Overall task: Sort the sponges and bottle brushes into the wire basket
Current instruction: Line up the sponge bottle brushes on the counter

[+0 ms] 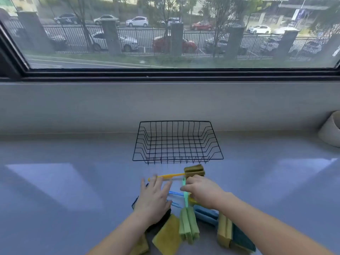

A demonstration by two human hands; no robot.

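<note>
The right hand [202,192] grips the green brush [189,225] by its handle, fingers curled round it. The left hand [155,196] hovers over the blue brushes [175,193] with fingers spread, just before the empty basket [174,131]. The brush looks light, with a stiff stem and a soft foam head, so the stem is the surer hold.

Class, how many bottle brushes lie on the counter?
3: the yellow-handled brush nearest the wire basket, the green brush in the right hand, the blue brush beside it. The left hand may hide more.
</note>
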